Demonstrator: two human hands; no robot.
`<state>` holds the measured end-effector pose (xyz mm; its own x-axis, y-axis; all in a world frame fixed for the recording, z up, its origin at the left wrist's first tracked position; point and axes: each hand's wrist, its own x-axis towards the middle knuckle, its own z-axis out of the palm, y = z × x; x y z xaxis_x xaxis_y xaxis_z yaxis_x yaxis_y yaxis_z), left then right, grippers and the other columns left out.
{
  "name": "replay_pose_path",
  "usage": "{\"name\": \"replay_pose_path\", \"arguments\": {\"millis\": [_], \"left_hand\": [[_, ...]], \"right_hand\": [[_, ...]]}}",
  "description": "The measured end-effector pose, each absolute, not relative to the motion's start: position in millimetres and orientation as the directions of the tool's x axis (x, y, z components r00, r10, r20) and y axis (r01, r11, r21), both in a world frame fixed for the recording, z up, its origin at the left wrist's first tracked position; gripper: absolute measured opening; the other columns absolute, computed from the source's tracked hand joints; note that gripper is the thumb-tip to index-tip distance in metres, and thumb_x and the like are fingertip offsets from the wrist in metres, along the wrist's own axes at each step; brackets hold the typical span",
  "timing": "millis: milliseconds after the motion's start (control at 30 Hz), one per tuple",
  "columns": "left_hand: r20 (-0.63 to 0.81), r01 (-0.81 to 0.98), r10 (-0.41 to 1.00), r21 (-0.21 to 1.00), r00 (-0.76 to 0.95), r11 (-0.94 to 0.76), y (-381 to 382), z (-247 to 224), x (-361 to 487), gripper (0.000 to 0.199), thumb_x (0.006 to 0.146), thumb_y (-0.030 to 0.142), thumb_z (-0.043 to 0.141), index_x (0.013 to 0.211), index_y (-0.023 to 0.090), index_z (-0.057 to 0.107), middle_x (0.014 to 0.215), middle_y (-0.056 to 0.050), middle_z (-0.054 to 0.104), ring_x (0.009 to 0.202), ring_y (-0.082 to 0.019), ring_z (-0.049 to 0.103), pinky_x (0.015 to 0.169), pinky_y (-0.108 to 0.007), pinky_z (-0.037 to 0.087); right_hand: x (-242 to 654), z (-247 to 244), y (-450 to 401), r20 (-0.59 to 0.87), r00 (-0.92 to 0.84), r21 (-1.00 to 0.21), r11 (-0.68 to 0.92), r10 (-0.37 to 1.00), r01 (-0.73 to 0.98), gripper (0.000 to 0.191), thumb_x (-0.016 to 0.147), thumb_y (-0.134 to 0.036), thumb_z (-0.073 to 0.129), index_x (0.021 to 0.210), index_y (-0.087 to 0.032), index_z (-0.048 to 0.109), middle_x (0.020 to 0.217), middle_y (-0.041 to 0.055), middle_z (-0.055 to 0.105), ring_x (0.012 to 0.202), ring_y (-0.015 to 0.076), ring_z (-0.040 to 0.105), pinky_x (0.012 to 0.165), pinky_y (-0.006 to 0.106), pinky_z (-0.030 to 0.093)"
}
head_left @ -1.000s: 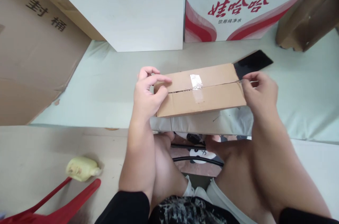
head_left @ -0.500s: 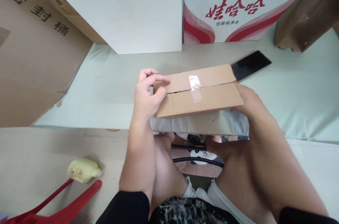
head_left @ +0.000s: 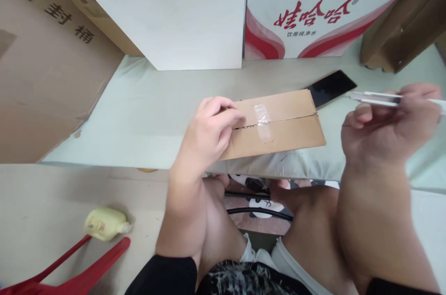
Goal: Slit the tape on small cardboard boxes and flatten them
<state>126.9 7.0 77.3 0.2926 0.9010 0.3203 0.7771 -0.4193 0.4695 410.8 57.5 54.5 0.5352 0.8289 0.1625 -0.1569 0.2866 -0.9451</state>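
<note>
Upper right, the white-and-red carton (head_left: 313, 21) reads 娃哈哈® in red above small 饮用纯净水; upper left, the brown box (head_left: 52, 72) shows black 密封桶.

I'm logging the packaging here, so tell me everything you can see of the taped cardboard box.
The cardboard box is long, narrow and plain brown. Two top flaps meet along a lengthwise seam, rough-edged toward the left; one short strip of clear, shiny tape crosses it. It lies slightly slanted at the front edge of the pale green surface. The left hand rests on its left end; its underside is hidden.
</note>
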Motion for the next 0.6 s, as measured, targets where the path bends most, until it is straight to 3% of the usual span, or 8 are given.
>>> {"name": "replay_pose_path", "arguments": {"millis": [67,133,267,400,500,600], "left_hand": [[0.288,0.782,0.904,0.461,0.315,-0.419,4,82,132,0.041,0.09,0.002,0.041,0.104,0.023,0.073,0.113,-0.006,0.068,0.112,-0.023,0.06,0.101,-0.042,0.05],[0.268,0.804,0.917,0.448,0.297,-0.391,1,86,137,0.037,0.091,0.004,0.044,0.106,0.021,0.073,0.116,-0.007,0.068,0.113,-0.025,0.06,0.102,-0.043,0.05],[0.245,0.825,0.928,0.433,0.28,-0.363,-3,93,147,0.027,0.094,0.012,0.049,0.106,0.019,0.072,0.115,-0.009,0.069,0.114,-0.027,0.06,0.103,-0.044,0.049],[0.189,0.812,0.938,0.471,0.289,-0.345,-2,94,153,0.025,0.096,0.018,0.048,0.11,0.02,0.069,0.122,-0.009,0.068,0.119,-0.027,0.061,0.106,-0.046,0.047],[0.175,0.829,0.947,0.458,0.268,-0.32,0,91,156,0.025,0.094,0.019,0.051,0.111,0.022,0.068,0.126,-0.008,0.067,0.123,-0.028,0.06,0.11,-0.049,0.044],[0.184,0.847,0.951,0.436,0.246,-0.304,2,88,158,0.024,0.094,0.021,0.053,0.112,0.024,0.068,0.126,-0.008,0.067,0.124,-0.029,0.06,0.111,-0.051,0.042]], "right_hand": [[401,67,46,0.194,0.458,-0.906,0.337,0.867,-0.254,0.025,0.058,-0.034,0.073,0.065,-0.026,0.05,0.041,-0.0113,0.039,0.034,0.0083,0.042,0.03,0.018,0.025],[390,77,33,0.216,0.272,-0.92,0.289,0.938,-0.267,0.024,0.066,-0.041,0.081,0.075,-0.024,0.067,0.047,-0.0065,0.058,0.037,0.0114,0.054,0.029,0.02,0.037],[380,81,16,0.106,0.041,-0.992,0.109,0.994,-0.071,0.022,0.07,-0.03,0.088,0.086,-0.023,0.074,0.068,-0.0025,0.076,0.053,0.0113,0.07,0.047,0.019,0.059],[379,78,13,0.049,0.012,-0.995,0.048,0.999,0.082,0.015,0.078,-0.025,0.084,0.088,-0.025,0.074,0.067,-0.0043,0.074,0.058,0.0123,0.073,0.056,0.021,0.063],[375,80,15,0.04,-0.007,-0.986,0.04,0.999,0.16,0.01,0.079,-0.027,0.082,0.079,-0.025,0.072,0.062,-0.0027,0.072,0.054,0.0144,0.07,0.052,0.025,0.06],[370,84,18,0.049,0.017,-0.971,0.043,0.999,0.235,0.018,0.081,-0.037,0.081,0.072,-0.025,0.071,0.058,-0.0007,0.069,0.049,0.0151,0.065,0.046,0.028,0.053]]}}
